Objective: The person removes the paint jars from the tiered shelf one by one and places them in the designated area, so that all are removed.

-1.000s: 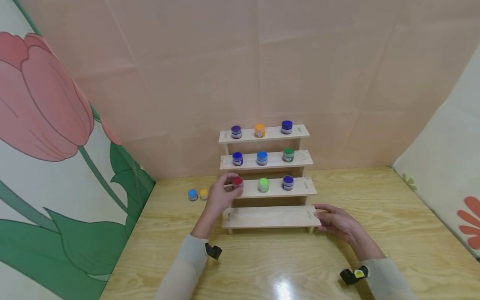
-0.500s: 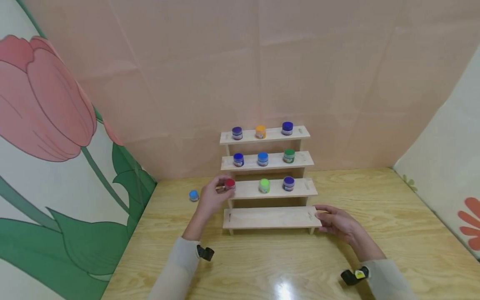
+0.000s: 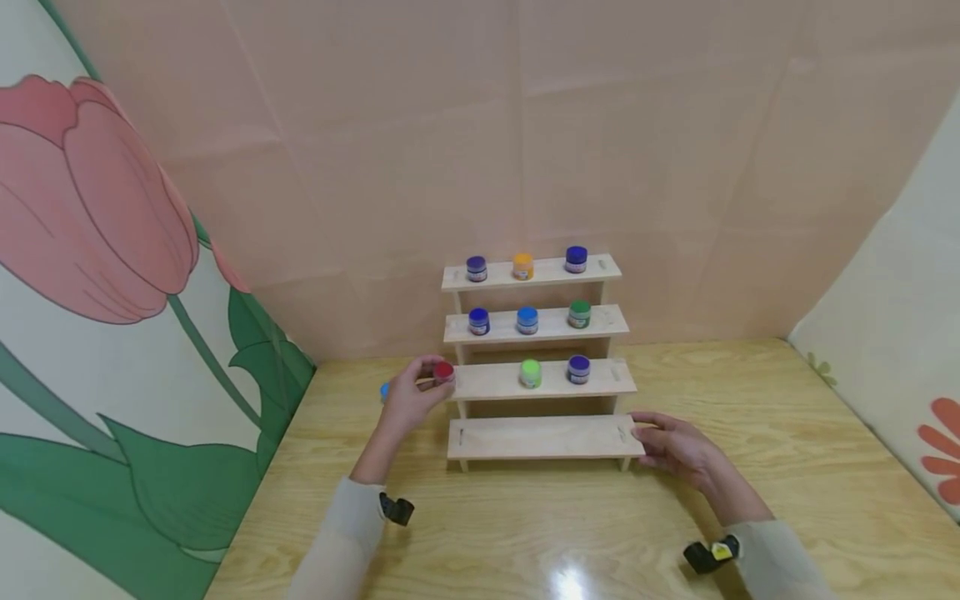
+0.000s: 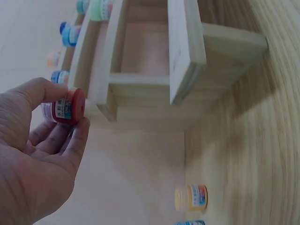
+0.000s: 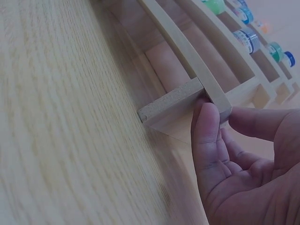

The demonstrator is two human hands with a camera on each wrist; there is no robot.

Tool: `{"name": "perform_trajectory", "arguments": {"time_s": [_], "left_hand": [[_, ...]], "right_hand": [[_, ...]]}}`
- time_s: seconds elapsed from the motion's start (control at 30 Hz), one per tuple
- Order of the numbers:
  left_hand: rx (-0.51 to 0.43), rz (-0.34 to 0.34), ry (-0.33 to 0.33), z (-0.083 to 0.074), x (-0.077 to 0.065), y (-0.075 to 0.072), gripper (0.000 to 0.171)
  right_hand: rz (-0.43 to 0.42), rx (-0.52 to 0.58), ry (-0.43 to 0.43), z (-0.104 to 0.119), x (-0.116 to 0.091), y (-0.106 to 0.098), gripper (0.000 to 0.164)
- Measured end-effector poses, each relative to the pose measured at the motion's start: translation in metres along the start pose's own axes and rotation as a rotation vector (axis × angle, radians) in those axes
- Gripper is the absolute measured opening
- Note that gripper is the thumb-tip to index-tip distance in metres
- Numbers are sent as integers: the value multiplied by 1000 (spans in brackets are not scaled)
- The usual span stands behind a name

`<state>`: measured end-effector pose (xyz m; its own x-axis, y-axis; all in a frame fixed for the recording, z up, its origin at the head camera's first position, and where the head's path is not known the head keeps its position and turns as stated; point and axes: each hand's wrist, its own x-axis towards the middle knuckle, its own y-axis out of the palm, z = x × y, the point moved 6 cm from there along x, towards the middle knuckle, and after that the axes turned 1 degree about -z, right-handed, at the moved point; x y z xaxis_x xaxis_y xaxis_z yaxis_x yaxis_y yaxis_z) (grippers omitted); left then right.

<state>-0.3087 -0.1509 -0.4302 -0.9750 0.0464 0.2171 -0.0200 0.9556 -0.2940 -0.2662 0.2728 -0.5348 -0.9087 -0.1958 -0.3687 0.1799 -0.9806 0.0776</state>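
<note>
My left hand (image 3: 408, 402) pinches a small paint jar with a red lid (image 3: 444, 372) between thumb and fingers. The jar is at the left end of the second shelf from the bottom (image 3: 487, 381) of a stepped wooden rack; in the left wrist view the red jar (image 4: 65, 107) lies tipped sideways to the camera, and whether it touches the shelf I cannot tell. At the rack's lower right, my right hand (image 3: 678, 450) grips the end of the lowest shelf (image 3: 543, 437). Thumb and fingers meet that board's edge in the right wrist view.
On that same shelf stand a light green jar (image 3: 531, 374) and a purple jar (image 3: 578, 370). Several more jars line the two upper shelves. Left of the rack, a yellow jar (image 4: 192, 198) and a blue jar (image 3: 385, 391) are on the wooden table (image 3: 495, 525).
My left hand has drawn leftward with the red jar, from above the shelf to its left end. It now covers the yellow jar in the head view. My right hand keeps its grip.
</note>
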Motion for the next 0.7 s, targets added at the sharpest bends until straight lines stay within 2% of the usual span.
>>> {"name": "perform_trajectory", "arguments": {"time_s": [0.13,0.3,0.57,0.7], "left_hand": [[-9,-3,15,5,0,-7,45],[26,-22,38,10,-1,-17,46],[115,-24,-3,23,-5,-31,45],[123,-22,-33,32,-7,-38,46]], "right_hand": [[-1,4,1,-1,1,-1,65],[0,-2,1,-1,1,-1,64],[10,0,0,-2,0,0,65],[19,15,-8,-2,1,-1,63]]}}
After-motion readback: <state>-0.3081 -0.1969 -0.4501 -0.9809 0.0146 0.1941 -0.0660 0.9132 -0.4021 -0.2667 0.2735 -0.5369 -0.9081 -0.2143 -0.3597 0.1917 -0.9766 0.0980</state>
